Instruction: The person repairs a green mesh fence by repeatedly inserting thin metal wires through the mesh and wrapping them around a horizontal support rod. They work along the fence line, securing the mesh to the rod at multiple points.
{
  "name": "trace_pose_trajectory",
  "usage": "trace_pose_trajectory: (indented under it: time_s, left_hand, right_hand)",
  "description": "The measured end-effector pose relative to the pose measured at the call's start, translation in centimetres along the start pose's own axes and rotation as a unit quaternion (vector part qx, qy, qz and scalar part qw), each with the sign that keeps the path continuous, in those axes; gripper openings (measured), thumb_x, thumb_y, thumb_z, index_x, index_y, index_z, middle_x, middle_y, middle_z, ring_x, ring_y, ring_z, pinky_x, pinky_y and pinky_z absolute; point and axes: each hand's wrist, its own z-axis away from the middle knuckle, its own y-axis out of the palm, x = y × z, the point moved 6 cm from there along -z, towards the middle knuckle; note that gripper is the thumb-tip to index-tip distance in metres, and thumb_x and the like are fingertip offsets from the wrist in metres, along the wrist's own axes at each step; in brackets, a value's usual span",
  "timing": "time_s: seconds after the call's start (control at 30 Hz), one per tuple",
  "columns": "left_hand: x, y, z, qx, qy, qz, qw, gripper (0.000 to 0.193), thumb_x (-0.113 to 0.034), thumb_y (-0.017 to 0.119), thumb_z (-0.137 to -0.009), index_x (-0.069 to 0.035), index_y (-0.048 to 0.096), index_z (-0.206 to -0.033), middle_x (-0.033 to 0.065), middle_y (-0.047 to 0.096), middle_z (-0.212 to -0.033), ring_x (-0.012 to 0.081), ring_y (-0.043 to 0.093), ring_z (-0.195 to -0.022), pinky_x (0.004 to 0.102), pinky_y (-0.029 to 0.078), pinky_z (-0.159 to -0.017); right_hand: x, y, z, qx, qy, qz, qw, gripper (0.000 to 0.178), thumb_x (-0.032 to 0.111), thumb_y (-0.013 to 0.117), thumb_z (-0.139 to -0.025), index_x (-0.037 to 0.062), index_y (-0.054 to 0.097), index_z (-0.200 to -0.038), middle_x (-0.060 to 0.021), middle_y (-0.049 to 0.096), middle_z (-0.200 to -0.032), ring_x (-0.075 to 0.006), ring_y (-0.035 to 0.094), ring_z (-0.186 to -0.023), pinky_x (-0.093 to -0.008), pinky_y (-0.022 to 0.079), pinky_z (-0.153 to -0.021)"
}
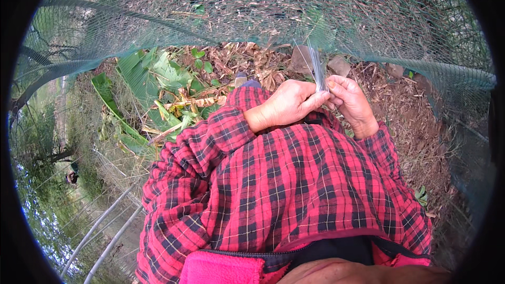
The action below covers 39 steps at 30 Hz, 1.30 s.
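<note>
A bundle of thin grey wires stands up between my two hands, its loose ends fanned out toward the net. My left hand is closed round the lower part of it, thumb pointing right. From the other side, my right hand has its thumb and fingers pinched against the bundle's lower end; its fingertips are partly hidden, and I cannot tell whether it has singled out one strand. Both hands are close together in front of my red plaid shirt.
A green net stretches across the far side, its teal edge curving by the wire ends. Broad green leaves lie at the left among dry litter. Stones sit behind my hands. Pale poles slant at the lower left.
</note>
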Motion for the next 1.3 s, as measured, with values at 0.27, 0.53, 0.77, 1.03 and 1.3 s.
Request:
trace_pose_trajectory:
  time_s: [0.27, 0.53, 0.77, 1.03, 1.3]
  left_hand:
    - [1.9, -1.3, -0.4, -0.053, -0.076, -0.069, 0.993, 0.025, -0.025, 0.055, -0.088, -0.003, 0.061, -0.077, 0.0105, 0.060, -0.065, 0.0197, 0.059, -0.057, 0.0320, 0.045, -0.054]
    - [3.4, -3.8, 0.2, -0.138, -0.040, -0.225, 0.964, 0.024, -0.023, 0.053, -0.090, -0.003, 0.057, -0.076, 0.0129, 0.055, -0.063, 0.0271, 0.056, -0.057, 0.0359, 0.043, -0.054]
    - [9.7, -11.9, 4.1, -0.285, -0.192, 0.121, 0.931, 0.027, -0.026, 0.049, -0.093, -0.003, 0.061, -0.085, -0.0009, 0.057, -0.062, 0.0074, 0.052, -0.052, 0.0221, 0.043, -0.050]
    - [11.2, -25.1, 17.2, -0.560, -0.073, 0.381, 0.732, 0.026, -0.021, 0.045, -0.095, 0.000, 0.054, -0.105, -0.0032, 0.049, -0.063, 0.0055, 0.041, -0.050, 0.0229, 0.039, -0.050]
    - [-5.0, -28.8, 21.6, -0.676, 0.165, -0.024, 0.718, 0.038, -0.010, 0.044, -0.094, -0.004, 0.031, -0.130, 0.0105, 0.056, -0.084, 0.0137, 0.053, -0.066, 0.0279, 0.048, -0.065]
  right_hand:
    - [0.5, -0.8, -0.4, 0.016, -0.021, -0.118, 0.993, 0.011, 0.012, 0.051, -0.089, 0.0016, 0.056, -0.090, -0.0011, 0.055, -0.076, -0.0047, 0.044, -0.056, -0.0229, 0.044, -0.057]
    - [0.5, -0.7, 0.3, 0.012, -0.032, -0.141, 0.989, 0.012, 0.011, 0.047, -0.089, 0.0011, 0.054, -0.091, -0.0120, 0.062, -0.092, -0.0227, 0.062, -0.085, -0.0380, 0.050, -0.082]
    - [3.1, -3.0, 1.7, -0.092, -0.156, 0.014, 0.983, 0.010, 0.015, 0.048, -0.091, 0.0049, 0.050, -0.091, -0.0055, 0.056, -0.080, -0.0196, 0.058, -0.084, -0.0386, 0.042, -0.091]
    - [6.2, -4.2, 3.5, -0.126, -0.292, 0.041, 0.947, 0.010, 0.014, 0.048, -0.091, 0.0047, 0.052, -0.093, 0.0034, 0.039, -0.061, -0.0119, 0.048, -0.065, -0.0350, 0.047, -0.077]
    - [7.3, -3.9, 4.1, -0.084, -0.310, -0.029, 0.947, 0.012, 0.015, 0.051, -0.091, 0.0039, 0.054, -0.096, 0.0047, 0.036, -0.060, -0.0083, 0.038, -0.053, -0.0278, 0.047, -0.058]
